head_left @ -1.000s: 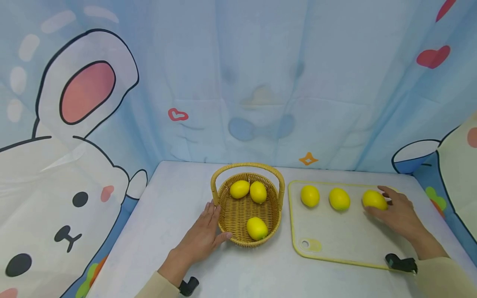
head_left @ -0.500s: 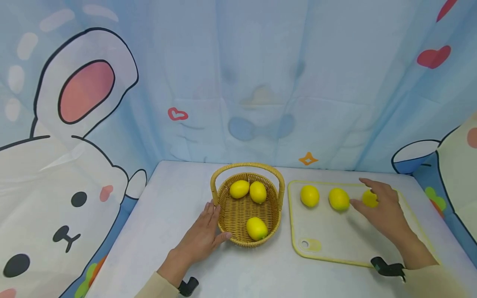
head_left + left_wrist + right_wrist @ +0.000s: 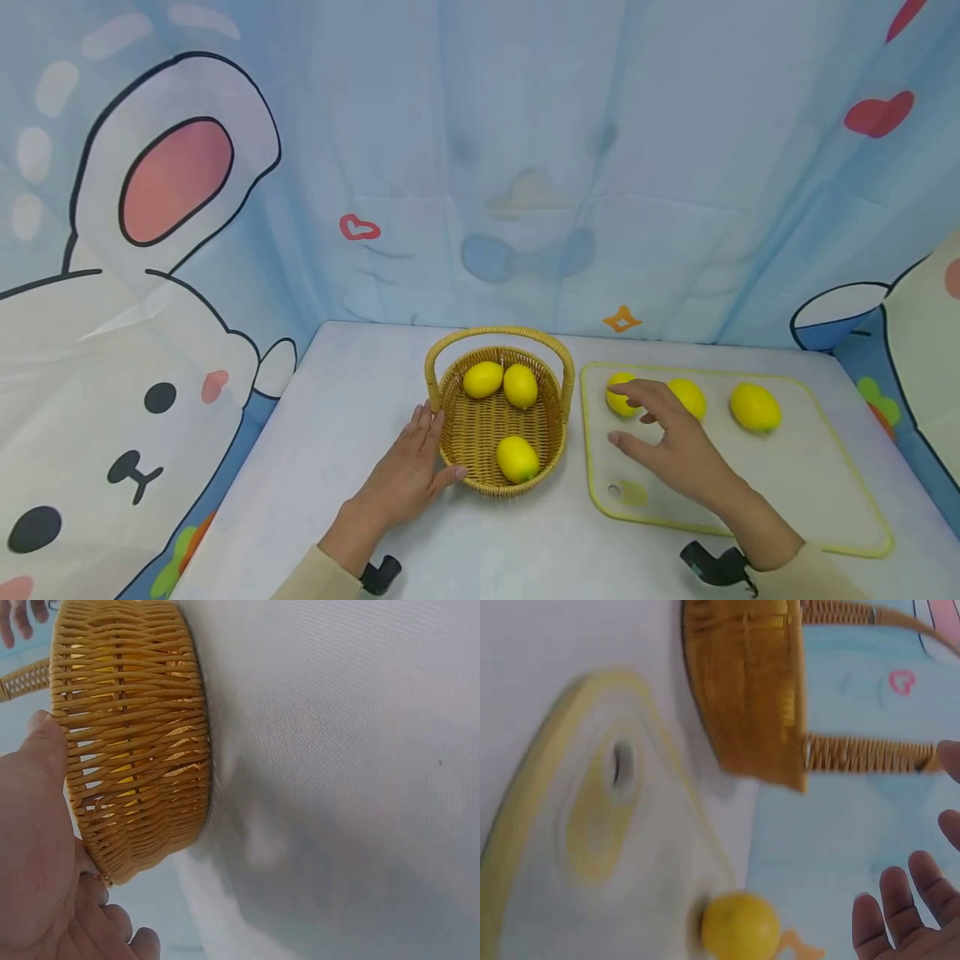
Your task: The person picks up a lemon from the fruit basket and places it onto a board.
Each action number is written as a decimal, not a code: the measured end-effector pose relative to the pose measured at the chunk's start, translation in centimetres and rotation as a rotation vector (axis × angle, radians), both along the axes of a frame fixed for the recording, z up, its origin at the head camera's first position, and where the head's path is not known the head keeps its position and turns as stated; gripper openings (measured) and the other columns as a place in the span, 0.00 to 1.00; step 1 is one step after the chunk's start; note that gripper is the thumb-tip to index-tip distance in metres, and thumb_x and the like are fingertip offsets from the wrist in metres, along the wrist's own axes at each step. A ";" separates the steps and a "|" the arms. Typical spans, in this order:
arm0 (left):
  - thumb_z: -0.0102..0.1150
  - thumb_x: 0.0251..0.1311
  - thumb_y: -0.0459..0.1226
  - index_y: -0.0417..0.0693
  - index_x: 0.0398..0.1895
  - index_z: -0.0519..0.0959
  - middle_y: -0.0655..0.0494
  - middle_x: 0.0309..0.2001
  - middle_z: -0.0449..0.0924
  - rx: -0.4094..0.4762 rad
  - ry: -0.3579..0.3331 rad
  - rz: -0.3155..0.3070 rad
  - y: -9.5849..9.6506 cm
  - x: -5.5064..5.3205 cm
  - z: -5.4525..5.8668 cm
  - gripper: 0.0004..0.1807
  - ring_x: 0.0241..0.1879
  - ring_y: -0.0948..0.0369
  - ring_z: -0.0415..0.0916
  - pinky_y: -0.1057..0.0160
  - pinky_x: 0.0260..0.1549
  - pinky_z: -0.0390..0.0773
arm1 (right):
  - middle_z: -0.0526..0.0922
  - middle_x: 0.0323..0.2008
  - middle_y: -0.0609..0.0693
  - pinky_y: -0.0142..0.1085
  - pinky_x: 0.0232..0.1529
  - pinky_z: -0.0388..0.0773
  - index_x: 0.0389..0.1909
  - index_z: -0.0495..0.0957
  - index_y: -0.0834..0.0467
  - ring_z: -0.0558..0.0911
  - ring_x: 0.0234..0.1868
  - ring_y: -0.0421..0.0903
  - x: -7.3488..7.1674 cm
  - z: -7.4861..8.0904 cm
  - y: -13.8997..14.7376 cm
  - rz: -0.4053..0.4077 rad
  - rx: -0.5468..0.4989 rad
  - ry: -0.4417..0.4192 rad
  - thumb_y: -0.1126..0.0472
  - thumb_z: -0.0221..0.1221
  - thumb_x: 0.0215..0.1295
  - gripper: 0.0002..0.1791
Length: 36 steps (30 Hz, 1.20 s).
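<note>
My left hand (image 3: 405,475) lies against the left side of a wicker basket (image 3: 468,429), fingers straight and thumb at the front rim. In the left wrist view the thumb touches the rim of the basket (image 3: 142,742). Two lemons (image 3: 482,380) sit at the back inside, and one lemon (image 3: 517,459) at the front. My right hand (image 3: 678,454) hovers empty over the cutting board (image 3: 810,467), thumb and fingers spread apart. Its fingers partly cover the leftmost lemon (image 3: 621,407) on the board. Behind the hand is a middle lemon (image 3: 690,395); a third lemon (image 3: 755,407) lies farther right.
The basket's arched handle (image 3: 498,332) stands upright. A white table (image 3: 360,383) carries basket and board, which lie close side by side. At its back edge hangs a light blue printed curtain (image 3: 525,125). A black wrist strap piece (image 3: 716,565) shows at my right sleeve.
My right hand has let go of the rightmost lemon, leaving it on the board, and has moved left to the leftmost lemon. My left hand stays at the basket.
</note>
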<state>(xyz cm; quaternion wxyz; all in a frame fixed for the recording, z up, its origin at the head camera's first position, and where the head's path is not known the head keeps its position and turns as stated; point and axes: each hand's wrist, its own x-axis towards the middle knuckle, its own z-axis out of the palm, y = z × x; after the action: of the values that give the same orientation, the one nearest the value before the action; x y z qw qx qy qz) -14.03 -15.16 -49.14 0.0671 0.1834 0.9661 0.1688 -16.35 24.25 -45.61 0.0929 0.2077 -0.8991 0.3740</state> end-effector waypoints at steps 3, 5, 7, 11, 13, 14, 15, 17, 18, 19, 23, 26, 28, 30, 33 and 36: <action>0.43 0.76 0.66 0.36 0.85 0.48 0.37 0.86 0.38 -0.003 0.002 -0.003 0.0 0.0 0.0 0.52 0.86 0.46 0.37 0.47 0.82 0.52 | 0.75 0.67 0.48 0.28 0.52 0.77 0.71 0.75 0.47 0.72 0.55 0.33 0.3 0.2 -1.8 0.069 -0.019 -0.014 0.61 0.72 0.67 0.32; 0.43 0.77 0.66 0.36 0.85 0.47 0.37 0.86 0.37 -0.001 0.002 -0.004 0.0 0.0 0.0 0.52 0.86 0.46 0.36 0.47 0.82 0.52 | 0.75 0.66 0.48 0.30 0.52 0.78 0.71 0.75 0.46 0.73 0.55 0.35 0.5 0.4 -2.9 0.121 -0.047 -0.023 0.62 0.72 0.67 0.32; 0.43 0.76 0.66 0.35 0.85 0.47 0.37 0.86 0.37 0.000 0.002 -0.005 0.0 0.0 0.0 0.53 0.86 0.46 0.36 0.47 0.82 0.52 | 0.76 0.65 0.47 0.31 0.52 0.79 0.70 0.75 0.46 0.74 0.55 0.36 0.6 0.6 -4.0 0.177 -0.076 -0.032 0.63 0.71 0.68 0.31; 0.43 0.76 0.67 0.35 0.85 0.47 0.37 0.86 0.37 0.004 0.002 -0.002 0.0 0.0 0.0 0.53 0.86 0.46 0.36 0.47 0.82 0.52 | 0.76 0.67 0.47 0.35 0.54 0.82 0.70 0.75 0.43 0.76 0.57 0.38 0.5 0.9 -6.1 0.277 -0.131 -0.092 0.61 0.70 0.70 0.30; 0.43 0.76 0.67 0.36 0.85 0.47 0.38 0.86 0.37 0.003 0.001 0.003 -0.1 0.0 -0.1 0.53 0.86 0.46 0.36 0.47 0.82 0.51 | 0.75 0.69 0.47 0.38 0.56 0.82 0.71 0.74 0.42 0.77 0.59 0.40 0.3 0.8 -7.2 0.305 -0.131 -0.144 0.58 0.70 0.70 0.30; 0.43 0.76 0.67 0.36 0.85 0.48 0.38 0.86 0.38 0.003 0.001 0.006 -0.1 0.0 -0.1 0.52 0.86 0.46 0.36 0.47 0.82 0.52 | 0.74 0.70 0.47 0.40 0.57 0.81 0.72 0.74 0.42 0.76 0.60 0.42 0.2 0.7 -7.7 0.318 -0.125 -0.176 0.56 0.70 0.71 0.31; 0.43 0.76 0.66 0.36 0.85 0.48 0.38 0.86 0.38 0.004 0.001 0.008 -0.1 0.0 -0.1 0.52 0.86 0.46 0.36 0.47 0.82 0.52 | 0.73 0.71 0.48 0.44 0.59 0.81 0.72 0.73 0.42 0.77 0.60 0.44 0.0 0.6 -8.2 0.332 -0.116 -0.211 0.55 0.70 0.71 0.31; 0.44 0.76 0.66 0.37 0.85 0.48 0.38 0.86 0.38 0.007 0.000 0.011 0.0 -0.1 -0.2 0.52 0.86 0.46 0.36 0.47 0.82 0.52 | 0.70 0.73 0.49 0.50 0.63 0.78 0.74 0.71 0.41 0.75 0.64 0.49 -0.5 0.3 -9.0 0.360 -0.082 -0.271 0.53 0.70 0.70 0.33; 0.45 0.77 0.66 0.37 0.85 0.48 0.38 0.86 0.38 0.009 -0.001 0.011 0.0 -0.1 -0.2 0.52 0.86 0.46 0.36 0.47 0.82 0.52 | 0.70 0.74 0.50 0.54 0.64 0.77 0.75 0.71 0.42 0.75 0.66 0.51 -0.8 0.1 -9.4 0.377 -0.071 -0.298 0.52 0.70 0.70 0.35; 0.45 0.77 0.66 0.37 0.85 0.48 0.39 0.86 0.38 0.010 0.000 0.012 0.0 0.0 -0.2 0.52 0.86 0.46 0.36 0.46 0.82 0.52 | 0.69 0.74 0.50 0.58 0.66 0.75 0.76 0.70 0.42 0.73 0.68 0.54 -1.1 -0.1 -9.7 0.391 -0.055 -0.318 0.53 0.71 0.69 0.36; 0.46 0.77 0.65 0.37 0.85 0.48 0.39 0.86 0.38 0.017 -0.005 0.010 0.0 0.0 -0.1 0.52 0.86 0.46 0.36 0.46 0.82 0.53 | 0.69 0.76 0.52 0.65 0.71 0.68 0.77 0.69 0.47 0.68 0.76 0.58 -2.3 -0.8 -10.6 0.435 0.001 -0.352 0.57 0.72 0.66 0.39; 0.45 0.77 0.65 0.37 0.85 0.48 0.38 0.86 0.38 0.021 -0.006 0.008 0.0 0.1 0.0 0.51 0.86 0.46 0.36 0.46 0.82 0.53 | 0.70 0.76 0.53 0.64 0.71 0.69 0.77 0.69 0.51 0.69 0.76 0.60 -2.9 -0.9 -11.1 0.453 0.046 -0.369 0.61 0.72 0.63 0.41; 0.45 0.77 0.65 0.37 0.85 0.48 0.38 0.86 0.38 0.020 -0.008 0.008 0.0 0.1 0.0 0.51 0.86 0.46 0.36 0.46 0.82 0.53 | 0.71 0.76 0.54 0.64 0.71 0.70 0.77 0.69 0.53 0.70 0.75 0.62 -3.3 -0.9 -11.4 0.461 0.077 -0.387 0.63 0.72 0.62 0.42; 0.45 0.77 0.65 0.37 0.85 0.47 0.38 0.86 0.38 0.018 -0.008 0.008 0.0 0.1 0.0 0.51 0.86 0.47 0.36 0.46 0.82 0.53 | 0.72 0.75 0.56 0.64 0.71 0.70 0.77 0.69 0.55 0.71 0.74 0.63 -3.6 -0.8 -11.7 0.468 0.109 -0.408 0.65 0.72 0.61 0.42; 0.45 0.77 0.64 0.37 0.85 0.47 0.39 0.86 0.37 0.017 -0.010 0.008 0.0 0.1 0.0 0.51 0.86 0.47 0.36 0.46 0.82 0.53 | 0.74 0.74 0.57 0.63 0.70 0.71 0.76 0.70 0.56 0.73 0.72 0.63 -4.0 -0.8 -12.2 0.465 0.155 -0.442 0.67 0.73 0.60 0.42; 0.45 0.77 0.65 0.38 0.86 0.47 0.39 0.86 0.37 0.022 -0.015 0.006 0.0 0.0 0.0 0.51 0.86 0.47 0.36 0.46 0.82 0.53 | 0.75 0.73 0.55 0.61 0.69 0.73 0.76 0.71 0.55 0.76 0.69 0.59 -4.3 -0.8 -12.7 0.461 0.188 -0.478 0.69 0.73 0.59 0.42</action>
<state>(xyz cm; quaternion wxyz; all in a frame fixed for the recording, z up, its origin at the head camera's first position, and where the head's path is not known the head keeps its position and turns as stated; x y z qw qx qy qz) -14.00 -15.17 -49.12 0.0717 0.1798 0.9643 0.1808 -20.62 11.51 -46.41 -0.2269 0.3193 -0.8554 0.3389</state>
